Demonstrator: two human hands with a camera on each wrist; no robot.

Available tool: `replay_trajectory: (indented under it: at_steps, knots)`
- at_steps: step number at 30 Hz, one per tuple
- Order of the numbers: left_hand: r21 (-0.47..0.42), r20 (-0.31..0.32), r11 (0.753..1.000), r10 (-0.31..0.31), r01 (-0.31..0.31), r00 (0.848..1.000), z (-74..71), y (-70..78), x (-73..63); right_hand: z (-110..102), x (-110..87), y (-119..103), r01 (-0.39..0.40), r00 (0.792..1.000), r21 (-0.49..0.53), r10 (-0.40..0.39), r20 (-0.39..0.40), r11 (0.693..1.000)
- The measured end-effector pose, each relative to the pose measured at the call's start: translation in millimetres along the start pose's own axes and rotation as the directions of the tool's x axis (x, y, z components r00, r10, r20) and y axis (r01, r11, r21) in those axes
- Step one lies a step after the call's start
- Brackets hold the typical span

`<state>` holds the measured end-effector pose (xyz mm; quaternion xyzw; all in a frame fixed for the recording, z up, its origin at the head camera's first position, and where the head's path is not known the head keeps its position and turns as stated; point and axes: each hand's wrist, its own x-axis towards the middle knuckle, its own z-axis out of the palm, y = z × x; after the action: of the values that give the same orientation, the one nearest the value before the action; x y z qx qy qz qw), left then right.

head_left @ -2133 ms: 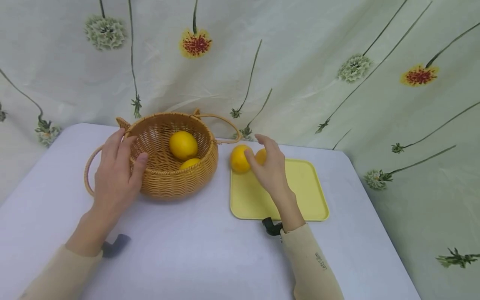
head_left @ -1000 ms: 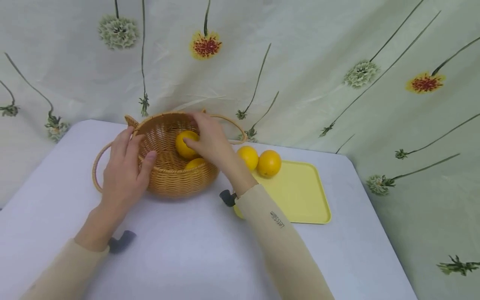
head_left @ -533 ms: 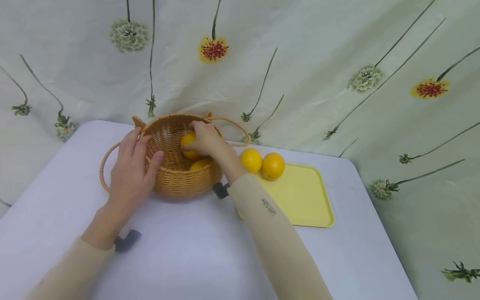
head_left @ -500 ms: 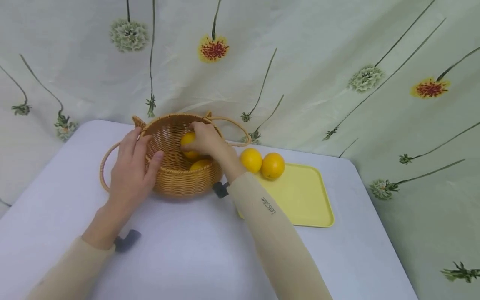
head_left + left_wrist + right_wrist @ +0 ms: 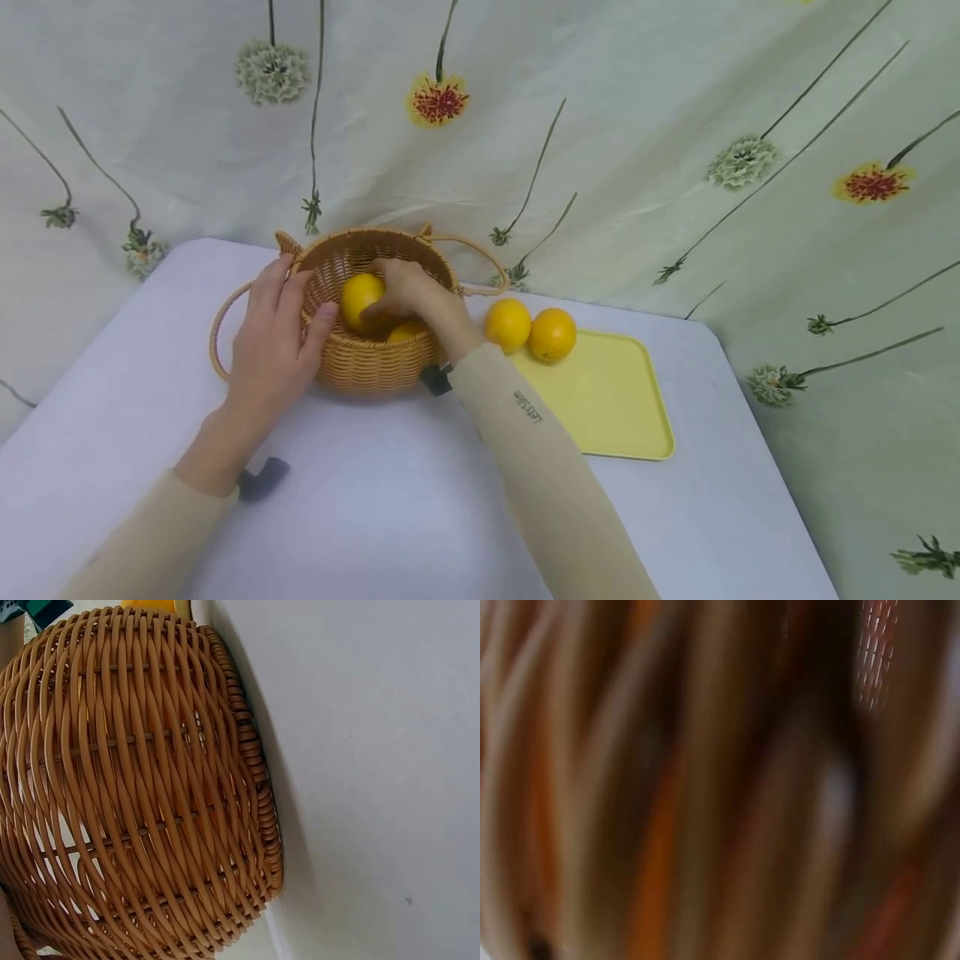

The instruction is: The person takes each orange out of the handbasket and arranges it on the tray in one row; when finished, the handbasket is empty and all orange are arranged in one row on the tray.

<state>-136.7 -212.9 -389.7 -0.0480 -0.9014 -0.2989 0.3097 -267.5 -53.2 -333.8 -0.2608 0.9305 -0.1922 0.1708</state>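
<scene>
Right hand [image 5: 408, 292], lately at the tray [image 5: 615, 400], now grasps an orange [image 5: 360, 298] inside the basket [image 5: 375, 367]; left hand [image 5: 273, 342] clasps the rim; lift clear next.

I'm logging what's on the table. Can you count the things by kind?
Oranges: 4, two in the basket, two on the tray
Basket: 1
Tray: 1
Total: 6
</scene>
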Motion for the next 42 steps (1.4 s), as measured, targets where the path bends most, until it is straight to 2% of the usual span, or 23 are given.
replay_trajectory:
  at_steps: [4, 9, 13, 18, 22, 27, 35, 42]
  knots:
    - [-0.001, -0.006, 1.000, -0.003, 0.003, 1.000, 0.6, 0.7, -0.7, 1.7, 1.5, -0.2, 0.039, 0.997, 0.038, -0.041, 0.060, 0.999]
    - [0.005, -0.022, 1.000, 0.008, -0.008, 1.000, 2.0, 0.5, -0.4, 4.1, 1.2, -2.0, 0.017, 0.997, 0.001, -0.017, 0.074, 1.000]
    - [0.003, -0.021, 1.000, 0.007, -0.007, 1.000, 0.9, 1.1, 0.5, 6.7, 3.4, -6.0, 0.039, 0.996, -0.068, -0.034, 0.080, 0.997]
    - [-0.005, -0.021, 1.000, 0.010, -0.010, 1.000, -0.4, 1.6, 1.9, 7.8, 7.8, -12.3, 0.133, 0.989, -0.169, -0.118, 0.094, 0.977]
    - [-0.003, -0.021, 1.000, 0.010, -0.010, 1.000, 0.7, 1.0, 2.3, 8.0, 7.9, -15.6, 0.176, 0.978, -0.150, -0.156, 0.137, 0.973]
    - [-0.005, -0.016, 1.000, 0.000, 0.000, 1.000, 1.4, 0.5, 0.8, 8.6, 7.1, -18.9, 0.185, 0.969, -0.105, -0.164, 0.183, 0.977]
    - [-0.009, -0.033, 1.000, 0.003, -0.004, 0.999, 2.5, 0.6, -0.5, 11.3, 10.9, -24.4, 0.185, 0.953, -0.103, -0.153, 0.262, 0.977]
    - [-0.012, -0.053, 1.000, 0.020, -0.021, 0.998, 4.8, 0.6, -1.3, 14.1, 9.2, -24.2, 0.231, 0.944, -0.083, -0.203, 0.261, 0.969]
